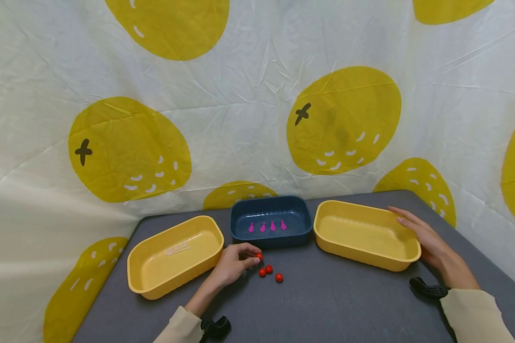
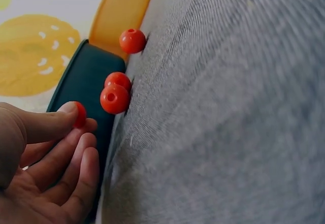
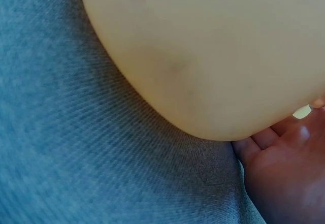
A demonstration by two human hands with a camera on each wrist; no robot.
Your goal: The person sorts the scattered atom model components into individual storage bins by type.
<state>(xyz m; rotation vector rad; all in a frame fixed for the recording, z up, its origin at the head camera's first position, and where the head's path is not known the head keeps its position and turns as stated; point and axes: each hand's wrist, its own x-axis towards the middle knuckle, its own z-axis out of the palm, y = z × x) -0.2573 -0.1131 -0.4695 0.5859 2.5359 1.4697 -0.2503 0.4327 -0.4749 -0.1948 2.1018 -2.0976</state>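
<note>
My left hand pinches a small red bead between thumb and index finger, just in front of the dark blue bin. In the left wrist view its other fingers are loosely bent below the bead. Three more red beads lie on the table: two side by side, one bead showing its hole, and a third bead a little apart to the right. My right hand rests against the right end of a yellow bin, fingers stretched along its rim. The bin wall partly hides those fingers in the right wrist view.
Several pink pear-shaped pieces stand in a row in the blue bin. Another yellow bin at the left holds several thin pale sticks. Grey cloth covers the table; a fruit-print curtain hangs behind.
</note>
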